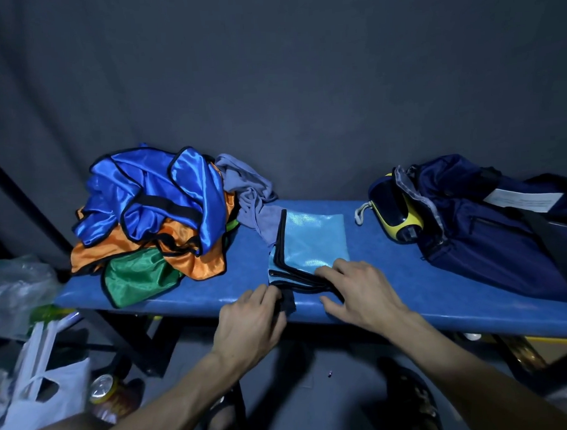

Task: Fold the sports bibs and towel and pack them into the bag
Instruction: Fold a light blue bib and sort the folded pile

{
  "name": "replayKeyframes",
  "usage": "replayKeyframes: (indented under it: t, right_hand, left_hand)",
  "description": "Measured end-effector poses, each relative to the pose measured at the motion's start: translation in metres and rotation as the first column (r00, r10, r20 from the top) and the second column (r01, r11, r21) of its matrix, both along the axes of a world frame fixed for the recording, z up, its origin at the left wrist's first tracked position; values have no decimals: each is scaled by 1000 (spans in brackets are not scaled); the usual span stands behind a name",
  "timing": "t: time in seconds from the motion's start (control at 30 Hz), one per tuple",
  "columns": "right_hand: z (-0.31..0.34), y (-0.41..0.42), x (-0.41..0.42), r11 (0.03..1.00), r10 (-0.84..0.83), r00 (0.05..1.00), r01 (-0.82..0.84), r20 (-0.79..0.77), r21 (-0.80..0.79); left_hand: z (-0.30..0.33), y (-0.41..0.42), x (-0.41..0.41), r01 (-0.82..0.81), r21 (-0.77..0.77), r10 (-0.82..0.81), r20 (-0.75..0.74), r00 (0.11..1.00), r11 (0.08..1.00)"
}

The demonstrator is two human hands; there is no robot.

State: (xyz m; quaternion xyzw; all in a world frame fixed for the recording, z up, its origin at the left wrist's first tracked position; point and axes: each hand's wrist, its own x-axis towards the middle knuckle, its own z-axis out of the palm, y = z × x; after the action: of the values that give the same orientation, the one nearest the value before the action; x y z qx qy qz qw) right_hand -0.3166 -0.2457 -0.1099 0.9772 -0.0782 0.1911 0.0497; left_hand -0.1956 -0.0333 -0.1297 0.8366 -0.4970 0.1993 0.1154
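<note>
1. The folded light-blue bib (pixel 312 242) lies mid-bench, its long side running near to far.
2. The right hand (pixel 357 288) presses its near edge, fingers spread flat.
3. The left hand (pixel 251 317) pinches a dark near-left corner.
4. The bag (pixel 490 218) sits right, closer to the right hand.

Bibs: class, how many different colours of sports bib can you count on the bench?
4: royal blue bib tops the pile, orange bib beneath, green bib at its front, light blue bib folded mid-bench. More may be hidden inside the pile.
</note>
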Motion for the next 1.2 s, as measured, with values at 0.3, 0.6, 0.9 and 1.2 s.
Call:
replayKeyframes:
  t: [0.3,0.6,0.9,1.2]
  right_hand:
    - [2,22,13,975,-40,999,42,11,-219]
    - [-5,22,18,986,-18,999,10,-49,-169]
    - [1,8,4,996,89,996,-89,-25,-1]
    - [1,-11,4,981,105,993,-95,-56,169]
  left_hand:
    - [35,1,22,235,51,-238,78,968,971]
    - [58,-25,46,471,152,-373,-426,824,869]
    - [46,-67,70,97,28,-62,-591,804,995]
    - [29,-64,63,31,-190,-127,-520,845,981]
